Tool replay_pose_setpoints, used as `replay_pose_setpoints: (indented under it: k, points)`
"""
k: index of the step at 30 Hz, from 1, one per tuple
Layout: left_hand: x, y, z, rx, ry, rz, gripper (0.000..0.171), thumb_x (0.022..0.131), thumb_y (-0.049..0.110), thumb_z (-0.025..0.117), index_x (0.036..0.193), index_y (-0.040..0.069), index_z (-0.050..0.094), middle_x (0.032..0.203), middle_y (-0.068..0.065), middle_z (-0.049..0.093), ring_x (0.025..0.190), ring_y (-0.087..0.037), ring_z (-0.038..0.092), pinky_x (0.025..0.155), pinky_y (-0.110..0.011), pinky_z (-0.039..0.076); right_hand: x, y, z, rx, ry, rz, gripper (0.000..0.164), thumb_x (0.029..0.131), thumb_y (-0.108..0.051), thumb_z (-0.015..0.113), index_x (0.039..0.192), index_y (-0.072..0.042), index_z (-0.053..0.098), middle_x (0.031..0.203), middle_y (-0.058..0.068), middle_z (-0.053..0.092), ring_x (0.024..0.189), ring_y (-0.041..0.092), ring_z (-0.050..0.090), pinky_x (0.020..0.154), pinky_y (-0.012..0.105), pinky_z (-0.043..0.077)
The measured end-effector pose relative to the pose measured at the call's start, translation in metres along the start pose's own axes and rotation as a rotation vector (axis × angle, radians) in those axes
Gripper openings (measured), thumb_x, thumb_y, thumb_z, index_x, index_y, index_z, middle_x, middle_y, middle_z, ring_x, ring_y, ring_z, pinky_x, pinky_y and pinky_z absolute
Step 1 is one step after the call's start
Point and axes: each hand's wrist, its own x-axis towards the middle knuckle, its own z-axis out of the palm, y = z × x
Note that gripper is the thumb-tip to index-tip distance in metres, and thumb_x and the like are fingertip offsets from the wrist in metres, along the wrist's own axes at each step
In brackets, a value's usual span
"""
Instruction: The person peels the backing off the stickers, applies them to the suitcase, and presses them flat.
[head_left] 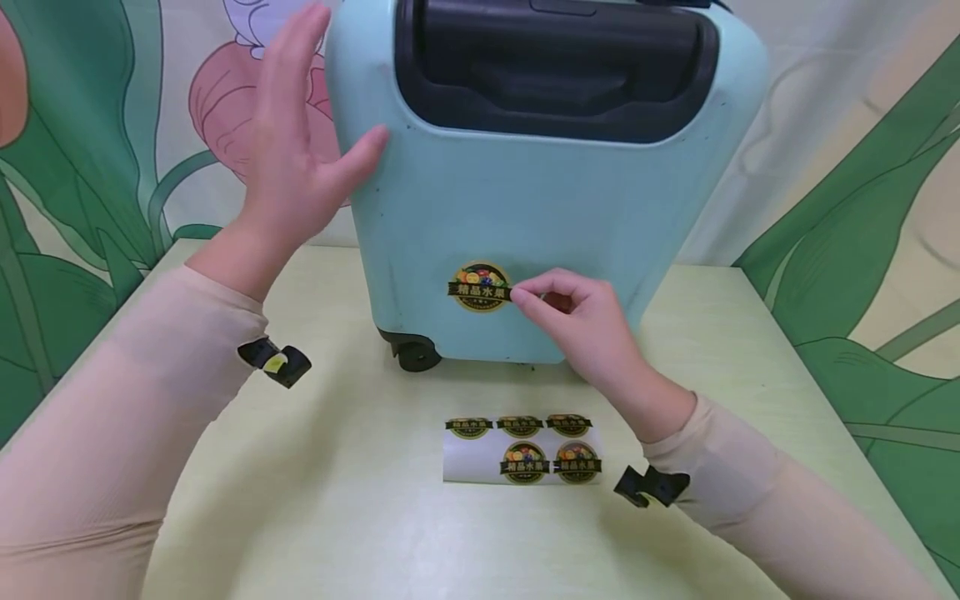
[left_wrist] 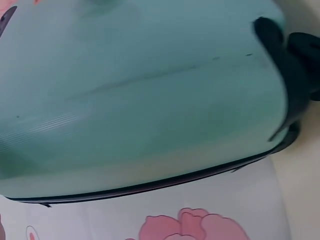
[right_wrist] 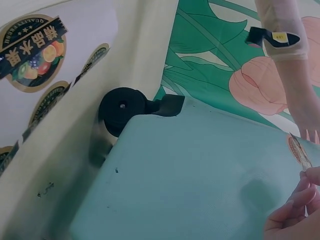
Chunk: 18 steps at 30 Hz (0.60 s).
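Observation:
A light-blue suitcase (head_left: 510, 200) stands upright on the table, its black handle recess at the top. My right hand (head_left: 581, 317) pinches the right end of a round black-and-gold fruit sticker (head_left: 480, 287) between thumb and fingertips, in front of the suitcase's lower part. In the right wrist view the sticker (right_wrist: 296, 149) is seen nearly edge-on, close over the blue shell. My left hand (head_left: 292, 158) is at the suitcase's upper left edge, fingers extended upward and thumb over the front corner. The left wrist view shows the suitcase side (left_wrist: 150, 110) but no hand.
A white sheet of stickers (head_left: 471, 462) lies on the table (head_left: 360, 517) in front of the suitcase, with several stickers on it and a bare patch at its lower left. A black caster wheel (head_left: 418, 357) sits under the suitcase's left corner. A patterned cloth (head_left: 862, 292) hangs behind.

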Motion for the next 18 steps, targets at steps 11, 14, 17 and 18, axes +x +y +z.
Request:
replay_pose_setpoints:
  k: [11,14,17,18]
  points:
    - [0.027,0.002,0.002,-0.068,-0.121,-0.023,0.069,0.079,0.032,0.055,0.138,0.001,0.035,0.134,-0.004,0.043,0.117,-0.007,0.042,0.094,-0.023,0.04,0.009,-0.006,0.003,-0.021,0.012,-0.046,0.016,0.087,-0.016,0.067,0.094,-0.002,0.071,0.087,0.002,0.066,0.065,0.016,0.048,0.057,0.025,0.039]
    - [0.029,0.002,-0.001,-0.067,-0.16,-0.021,0.064,0.081,0.03,0.054,0.137,0.004,0.039,0.13,-0.007,0.046,0.112,-0.01,0.045,0.089,-0.021,0.042,0.011,-0.01,0.005,-0.009,0.019,-0.071,0.015,0.087,-0.013,0.067,0.093,-0.001,0.071,0.086,0.001,0.065,0.064,0.015,0.048,0.057,0.025,0.039]
    - [0.03,0.003,-0.004,-0.059,-0.207,-0.091,0.059,0.081,0.03,0.055,0.136,0.008,0.043,0.13,-0.006,0.046,0.111,-0.013,0.045,0.087,-0.023,0.043,0.016,-0.016,0.006,0.016,0.029,-0.101,0.013,0.086,-0.009,0.066,0.092,0.002,0.07,0.084,0.002,0.065,0.063,0.014,0.049,0.056,0.024,0.04]
    - [0.03,0.004,-0.005,-0.058,-0.223,-0.124,0.06,0.081,0.03,0.055,0.136,0.01,0.042,0.13,-0.004,0.046,0.111,-0.013,0.045,0.088,-0.024,0.044,0.018,-0.018,0.006,0.027,0.033,-0.112,0.013,0.086,-0.008,0.066,0.092,0.003,0.07,0.084,0.002,0.065,0.063,0.014,0.05,0.057,0.024,0.04]
